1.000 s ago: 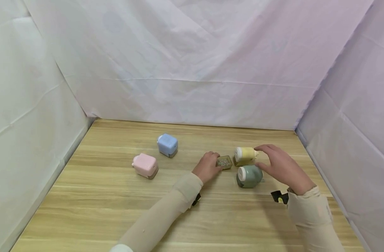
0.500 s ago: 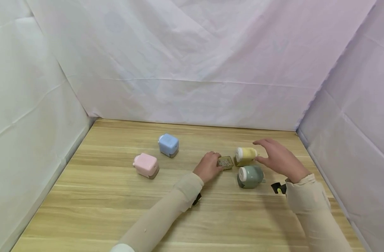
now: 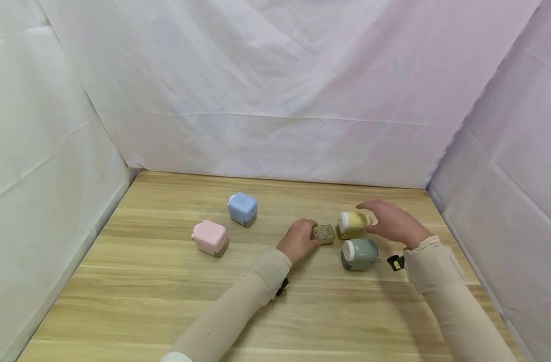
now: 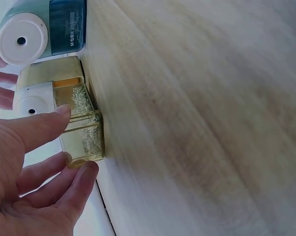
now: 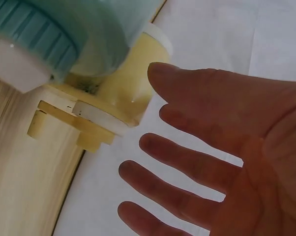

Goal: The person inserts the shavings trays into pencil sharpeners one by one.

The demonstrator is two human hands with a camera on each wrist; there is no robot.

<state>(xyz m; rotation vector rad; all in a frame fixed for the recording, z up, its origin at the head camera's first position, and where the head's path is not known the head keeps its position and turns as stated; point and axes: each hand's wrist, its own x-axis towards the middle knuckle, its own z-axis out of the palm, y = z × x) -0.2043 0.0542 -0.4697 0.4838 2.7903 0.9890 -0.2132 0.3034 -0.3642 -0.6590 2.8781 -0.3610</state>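
Observation:
My left hand [image 3: 298,240] pinches a small clear yellow shavings drawer [image 3: 323,234] between thumb and fingers. Pale shavings lie in it. In the left wrist view the drawer [image 4: 83,140] stands right in front of the yellow pencil sharpener [image 4: 49,70], which has a round white face with a pencil hole. My right hand [image 3: 395,223] is at the crank end of that sharpener [image 3: 356,222], thumb and fingers spread around it. In the right wrist view the fingers [image 5: 182,162] are extended, with the thumb tip beside the yellow body. A green pencil sharpener [image 3: 362,253] stands just nearer to me.
A pink sharpener [image 3: 210,236] and a blue sharpener [image 3: 243,207] stand on the left part of the wooden table [image 3: 167,291]. White cloth walls [image 3: 275,146] close off the back and both sides.
My right hand has moved left and a little farther from me, from over the gap beside the green sharpener to around the yellow one's crank end. The left hand keeps its hold on the drawer.

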